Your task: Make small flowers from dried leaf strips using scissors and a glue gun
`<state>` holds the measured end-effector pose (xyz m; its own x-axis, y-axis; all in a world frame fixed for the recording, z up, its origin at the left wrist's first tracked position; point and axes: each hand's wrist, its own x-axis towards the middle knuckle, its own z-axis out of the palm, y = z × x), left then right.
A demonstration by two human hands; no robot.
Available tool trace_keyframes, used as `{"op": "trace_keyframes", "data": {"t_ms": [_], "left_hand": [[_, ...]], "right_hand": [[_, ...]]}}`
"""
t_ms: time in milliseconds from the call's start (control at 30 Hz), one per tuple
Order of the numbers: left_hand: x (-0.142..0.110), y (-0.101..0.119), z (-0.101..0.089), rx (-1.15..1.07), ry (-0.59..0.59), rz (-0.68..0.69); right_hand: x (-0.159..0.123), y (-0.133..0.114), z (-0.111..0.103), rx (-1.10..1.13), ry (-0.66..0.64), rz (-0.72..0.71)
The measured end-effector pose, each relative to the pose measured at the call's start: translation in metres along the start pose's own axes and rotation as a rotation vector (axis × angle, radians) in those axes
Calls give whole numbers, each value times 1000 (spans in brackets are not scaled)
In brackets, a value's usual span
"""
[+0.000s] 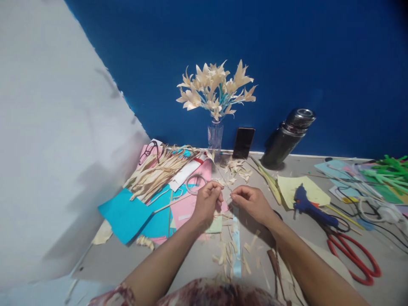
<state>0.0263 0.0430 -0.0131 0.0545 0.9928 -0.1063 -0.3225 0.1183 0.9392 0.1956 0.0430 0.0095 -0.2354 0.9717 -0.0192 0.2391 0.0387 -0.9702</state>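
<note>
Over the middle of the table, my right hand [253, 202] pinches a thin wire [225, 178] that slants up and to the left. A short way to its left, my left hand [208, 202] is closed with the fingers curled in; what it holds, if anything, is hidden. Beneath the hands lie a pale blue strip [236, 242] and scattered cream husk scraps [225, 255]. Just beyond them are several loose cream husk petals [236, 165]. A clear bottle [215, 138] stands behind, holding a bunch of cream husk flowers [216, 85] on blue-green stems.
At left, dried husk strips [162, 170] lie over blue paper [127, 216] and pink paper [183, 210], near a tape roll [196, 183]. A phone [244, 143] and a flask [283, 142] lean at the wall. Rightward are a blue glue gun [314, 208], red-handled scissors [355, 257] and green fuzzy stems [390, 172].
</note>
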Motion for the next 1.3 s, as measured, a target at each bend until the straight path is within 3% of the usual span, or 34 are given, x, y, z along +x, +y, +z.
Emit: {"op": "trace_keyframes", "data": {"t_ms": [267, 500, 867, 1033, 1200, 1300], "left_hand": [[0, -2, 2, -20, 0, -11], [-2, -5, 4, -13, -98, -107], [-2, -8, 2, 2, -129, -109], [-6, -7, 2, -3, -197, -115], [-13, -5, 1, 231, -349, -66], [-16, -3, 1, 393, -377, -45]], "right_hand": [[-2, -3, 0, -35, 10, 5], [-3, -9, 1, -61, 2, 24], [-2, -8, 0, -14, -22, 7], [-2, -7, 0, -36, -11, 5], [-2, -4, -1, -54, 0, -1], [-1, -3, -1, -46, 1, -7]]}}
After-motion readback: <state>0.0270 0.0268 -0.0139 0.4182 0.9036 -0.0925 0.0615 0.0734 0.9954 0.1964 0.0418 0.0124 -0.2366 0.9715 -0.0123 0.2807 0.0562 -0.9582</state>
